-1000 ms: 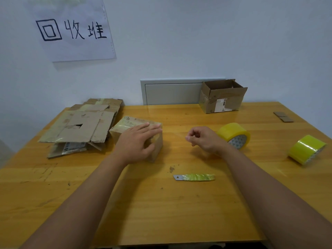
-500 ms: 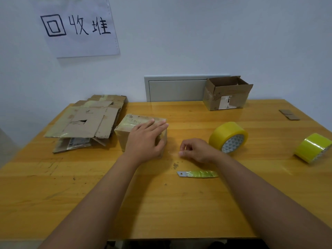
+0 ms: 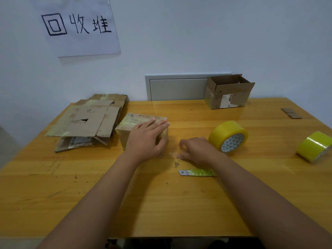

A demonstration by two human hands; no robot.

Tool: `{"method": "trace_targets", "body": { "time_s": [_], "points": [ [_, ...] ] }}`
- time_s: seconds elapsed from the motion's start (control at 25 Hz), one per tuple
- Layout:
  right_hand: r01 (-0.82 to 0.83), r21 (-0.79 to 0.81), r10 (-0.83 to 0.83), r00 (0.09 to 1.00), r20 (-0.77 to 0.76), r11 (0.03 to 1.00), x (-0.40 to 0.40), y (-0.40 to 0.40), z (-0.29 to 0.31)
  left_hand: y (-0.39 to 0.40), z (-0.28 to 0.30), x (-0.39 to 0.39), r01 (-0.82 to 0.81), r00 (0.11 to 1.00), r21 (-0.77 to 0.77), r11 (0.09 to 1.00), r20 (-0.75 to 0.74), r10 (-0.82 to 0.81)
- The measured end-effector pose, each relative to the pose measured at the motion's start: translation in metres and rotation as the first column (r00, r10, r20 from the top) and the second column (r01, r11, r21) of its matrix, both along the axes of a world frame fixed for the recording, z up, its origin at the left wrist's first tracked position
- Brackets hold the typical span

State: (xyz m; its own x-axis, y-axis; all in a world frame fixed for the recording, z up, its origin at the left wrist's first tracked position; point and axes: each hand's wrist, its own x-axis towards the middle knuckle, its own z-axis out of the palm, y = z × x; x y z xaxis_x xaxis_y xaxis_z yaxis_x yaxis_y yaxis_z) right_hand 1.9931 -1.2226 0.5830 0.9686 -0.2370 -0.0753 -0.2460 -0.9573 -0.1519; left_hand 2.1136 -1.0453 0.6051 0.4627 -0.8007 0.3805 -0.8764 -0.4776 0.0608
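Note:
A small cardboard box (image 3: 129,123) wrapped in yellowish tape sits left of centre on the wooden table (image 3: 161,203). My left hand (image 3: 145,141) rests flat on its top, fingers straight and thumb down the near side. My right hand (image 3: 195,150) is low on the table just right of the box. Its fingers are curled and pinch a thin, glossy strip of clear tape (image 3: 172,153) that is hard to make out. A small cutter blade wrapped in green (image 3: 197,172) lies in front of that hand.
A yellow tape roll (image 3: 226,133) stands right behind my right hand, a second roll (image 3: 312,146) near the right edge. Flattened cardboard (image 3: 86,123) is piled at the back left. An open box (image 3: 228,94) stands against the wall, and a cardboard scrap (image 3: 291,113) lies at the far right.
My right hand has come down and leftward from above the table to its surface, close to the box. My left hand has stayed on the box. The view has shifted slightly.

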Motion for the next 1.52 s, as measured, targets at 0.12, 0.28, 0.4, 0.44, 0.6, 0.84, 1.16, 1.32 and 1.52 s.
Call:
{"method": "trace_targets", "body": {
  "time_s": [0.12, 0.28, 0.4, 0.44, 0.6, 0.84, 1.16, 1.32, 1.52],
  "points": [
    [0.076, -0.085, -0.077, 0.997, -0.011, 0.994, 0.002, -0.003, 0.002, 0.001, 0.001, 0.0, 0.007, 1.0, 0.011, 1.0, 0.004, -0.007],
    [0.106, -0.038, -0.107, 0.994, -0.025, 0.994, 0.005, -0.004, 0.005, 0.002, 0.001, -0.001, 0.009, 1.0, -0.041, 0.999, 0.015, -0.008],
    [0.067, 0.276, -0.128, 0.969, 0.21, 0.959, 0.008, -0.003, 0.009, 0.002, 0.0, 0.003, 0.06, 0.998, -0.059, 0.996, 0.013, -0.059],
    [0.017, 0.383, -0.143, 0.943, 0.302, 0.923, 0.01, -0.002, 0.011, 0.003, -0.001, 0.005, 0.074, 0.997, -0.059, 0.996, -0.004, -0.075],
    [-0.119, 0.576, -0.171, 0.889, 0.425, 0.809, 0.026, 0.009, 0.025, 0.009, 0.0, 0.011, 0.023, 0.989, -0.114, 0.993, -0.144, -0.04],
    [-0.11, 0.453, -0.08, 0.921, 0.38, 0.885, 0.05, 0.018, 0.025, 0.017, 0.0, 0.032, 0.042, 0.983, -0.123, 0.992, -0.172, -0.063],
    [-0.046, 0.405, -0.137, 0.902, 0.41, 0.913, 0.065, 0.023, 0.039, 0.018, 0.001, 0.042, -0.112, 0.871, -0.42, 0.901, -0.479, -0.114],
    [-0.024, 0.413, -0.171, 0.887, 0.429, 0.91, 0.069, 0.024, 0.038, 0.008, -0.003, 0.042, -0.171, 0.924, -0.383, 0.908, -0.381, 0.013],
    [-0.014, 0.415, -0.182, 0.885, 0.429, 0.91, 0.067, 0.027, 0.037, 0.006, -0.015, 0.039, -0.145, 0.968, -0.35, 0.926, -0.245, 0.059]
  ]
}}
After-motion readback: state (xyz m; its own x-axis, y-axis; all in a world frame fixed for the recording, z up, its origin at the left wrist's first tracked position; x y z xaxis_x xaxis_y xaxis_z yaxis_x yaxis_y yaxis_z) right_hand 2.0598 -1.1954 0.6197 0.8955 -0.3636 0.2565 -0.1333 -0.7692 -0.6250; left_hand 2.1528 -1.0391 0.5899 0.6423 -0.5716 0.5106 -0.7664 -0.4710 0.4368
